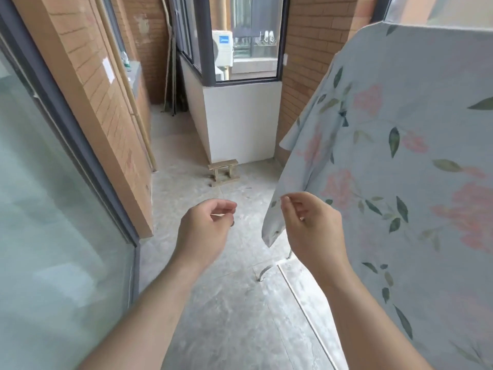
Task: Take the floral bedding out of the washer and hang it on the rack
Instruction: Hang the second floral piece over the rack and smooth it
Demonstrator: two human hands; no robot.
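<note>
Both forearms reach up from the bottom edge — right hand (310,225) pinching the lower corner of the bedding (405,161) draped at frame right, left hand (206,228) loosely curled on nothing — and a hard tug could drag the sheet off.

My right hand (310,222) pinches the lower edge of the floral bedding (400,156), which hangs draped on my right. My left hand (205,225) hovers beside it with fingers loosely curled, empty. A small wooden stool (223,170) stands on the concrete floor (226,316) ahead.
</note>
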